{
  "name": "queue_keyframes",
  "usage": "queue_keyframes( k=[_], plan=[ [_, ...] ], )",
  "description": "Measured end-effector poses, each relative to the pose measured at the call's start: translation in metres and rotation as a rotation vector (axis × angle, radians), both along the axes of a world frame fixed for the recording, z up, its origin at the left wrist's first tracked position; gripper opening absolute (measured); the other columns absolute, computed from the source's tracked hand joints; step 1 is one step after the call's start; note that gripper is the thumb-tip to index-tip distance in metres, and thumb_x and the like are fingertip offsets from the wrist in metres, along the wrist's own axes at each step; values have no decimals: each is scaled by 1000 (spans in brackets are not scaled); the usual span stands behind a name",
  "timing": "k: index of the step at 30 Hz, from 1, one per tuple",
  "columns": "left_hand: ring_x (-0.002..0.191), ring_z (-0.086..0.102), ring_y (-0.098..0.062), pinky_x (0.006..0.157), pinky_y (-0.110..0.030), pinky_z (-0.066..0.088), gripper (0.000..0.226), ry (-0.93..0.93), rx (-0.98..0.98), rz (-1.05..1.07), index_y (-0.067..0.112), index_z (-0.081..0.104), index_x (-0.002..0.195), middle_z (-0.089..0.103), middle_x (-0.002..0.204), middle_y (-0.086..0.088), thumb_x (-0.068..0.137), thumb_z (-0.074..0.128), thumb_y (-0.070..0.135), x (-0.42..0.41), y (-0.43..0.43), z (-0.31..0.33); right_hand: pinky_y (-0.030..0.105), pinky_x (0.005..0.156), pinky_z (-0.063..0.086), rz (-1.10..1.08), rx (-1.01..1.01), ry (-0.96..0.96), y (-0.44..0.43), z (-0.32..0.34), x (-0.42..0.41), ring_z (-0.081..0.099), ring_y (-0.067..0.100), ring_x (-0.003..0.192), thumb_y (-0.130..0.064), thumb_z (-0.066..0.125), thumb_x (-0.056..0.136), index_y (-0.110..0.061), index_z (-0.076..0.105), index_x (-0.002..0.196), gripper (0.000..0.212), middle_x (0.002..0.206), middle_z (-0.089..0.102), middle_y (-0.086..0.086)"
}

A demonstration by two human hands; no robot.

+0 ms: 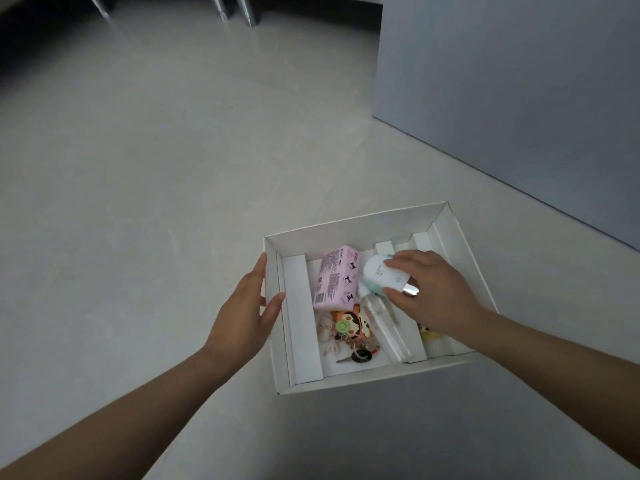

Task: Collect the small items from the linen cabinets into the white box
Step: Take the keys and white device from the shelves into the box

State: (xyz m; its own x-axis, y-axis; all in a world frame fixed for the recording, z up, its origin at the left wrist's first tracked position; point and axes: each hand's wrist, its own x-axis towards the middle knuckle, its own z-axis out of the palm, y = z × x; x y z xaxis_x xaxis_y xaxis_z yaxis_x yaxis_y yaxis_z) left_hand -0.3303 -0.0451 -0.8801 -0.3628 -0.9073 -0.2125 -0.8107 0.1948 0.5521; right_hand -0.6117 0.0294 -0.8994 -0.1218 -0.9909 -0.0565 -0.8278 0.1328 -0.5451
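On the pale floor (138, 168), the left hand (242, 313) grips the left wall of the white box (346, 237), thumb inside. In the box lie a pink tissue pack (336, 277), a keychain cluster (349, 327) and a clear bottle (384, 327). The right hand (436, 289) grasps a white tube (381, 271) above them. A yellow item (429, 332), possibly a toy, peeks out beneath its wrist.

The open white box (360, 381) holds a pink pack (334, 277), a clear bottle (384, 323) lying flat and a cartoon keychain (349, 327); the right hand (440, 292) pinches a white tube (382, 273) just above them.
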Motion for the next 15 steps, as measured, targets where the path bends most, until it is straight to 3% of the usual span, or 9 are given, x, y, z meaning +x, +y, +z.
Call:
queue_keyframes(
  k=[7, 15],
  plan=[
    [84, 54, -5, 72, -24, 47, 69, 8, -6, 4, 35, 10, 146, 42, 143, 6, 90, 49, 41, 0, -1, -2, 33, 102, 38, 132, 210, 59, -4, -4, 10, 38, 16, 130, -41, 61, 85, -24, 42, 137, 58, 146, 38, -5],
    [97, 59, -11, 76, -27, 47, 75, -86, -18, -50, 29, 2, 147, 32, 149, 2, 90, 46, 46, 0, -3, 6, 30, 104, 29, -42, -3, 70, 1, 41, -28, 31, 13, 133, -41, 60, 85, -27, 41, 137, 57, 145, 37, -6]
  ],
)
